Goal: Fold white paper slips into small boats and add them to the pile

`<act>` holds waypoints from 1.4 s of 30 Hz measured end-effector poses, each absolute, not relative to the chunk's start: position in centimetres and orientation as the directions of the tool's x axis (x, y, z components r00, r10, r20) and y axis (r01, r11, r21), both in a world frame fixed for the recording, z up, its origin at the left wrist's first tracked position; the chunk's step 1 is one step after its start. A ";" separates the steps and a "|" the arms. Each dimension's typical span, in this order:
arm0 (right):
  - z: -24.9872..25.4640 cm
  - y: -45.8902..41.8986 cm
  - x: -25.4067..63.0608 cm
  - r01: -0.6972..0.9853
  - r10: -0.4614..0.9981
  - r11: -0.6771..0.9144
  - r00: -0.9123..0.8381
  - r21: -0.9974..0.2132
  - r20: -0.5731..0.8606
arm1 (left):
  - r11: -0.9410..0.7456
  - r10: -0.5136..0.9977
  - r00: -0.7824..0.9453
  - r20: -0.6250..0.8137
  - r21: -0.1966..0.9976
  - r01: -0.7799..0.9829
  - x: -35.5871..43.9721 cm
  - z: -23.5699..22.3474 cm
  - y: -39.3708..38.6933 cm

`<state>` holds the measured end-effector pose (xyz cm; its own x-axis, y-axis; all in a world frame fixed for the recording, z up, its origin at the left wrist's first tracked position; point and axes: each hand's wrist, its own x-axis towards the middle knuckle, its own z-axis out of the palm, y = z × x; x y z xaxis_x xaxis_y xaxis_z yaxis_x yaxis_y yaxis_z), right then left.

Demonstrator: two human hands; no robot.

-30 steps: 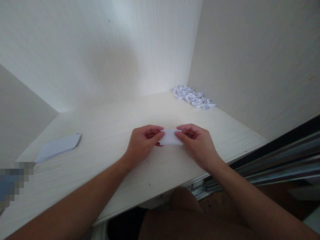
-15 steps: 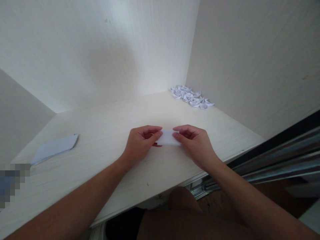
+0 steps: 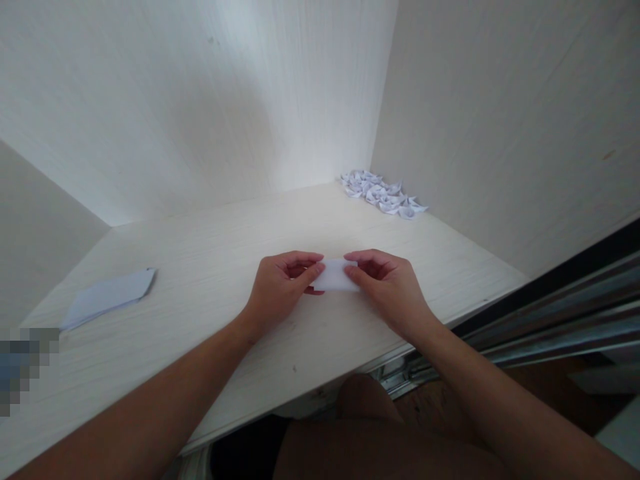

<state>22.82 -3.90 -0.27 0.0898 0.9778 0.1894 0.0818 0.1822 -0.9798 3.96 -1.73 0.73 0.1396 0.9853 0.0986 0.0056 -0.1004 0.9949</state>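
A small white rectangular piece of paper (image 3: 334, 276) is held between my two hands, low over the pale tabletop. My left hand (image 3: 286, 279) pinches its left end, with the thumb on the face towards me and fingers curled behind. At the other end, my right hand (image 3: 387, 280) has its thumb on the near face and its index finger along the top edge. The paper looks folded, but its layers cannot be made out.
Several small folded white paper pieces (image 3: 383, 193) lie heaped in the far right corner. A stack of white paper sheets (image 3: 107, 297) rests at the left of the tabletop (image 3: 240, 247). Pale panels (image 3: 200, 120) rise at the back and sides. The table's front edge runs near my knees.
Hardly anything differs. Both hands keep their pinch on the paper, and the right hand has shifted a few pixels left.
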 end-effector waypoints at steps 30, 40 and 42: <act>1.1 -4.6 23.0 0.418 0.975 0.208 -0.159 -0.884 0.154 | -0.158 0.952 0.271 0.142 0.987 0.038 4.1 0.7 -2.3; 0.5 -4.4 23.2 0.172 0.989 0.146 -0.056 -0.974 0.138 | -0.050 0.951 0.299 0.075 0.995 -0.089 4.6 1.1 -2.7; 0.4 -4.4 23.3 0.156 0.989 0.140 -0.072 -0.978 0.130 | -0.076 0.952 0.290 0.094 0.994 -0.073 4.7 1.0 -2.8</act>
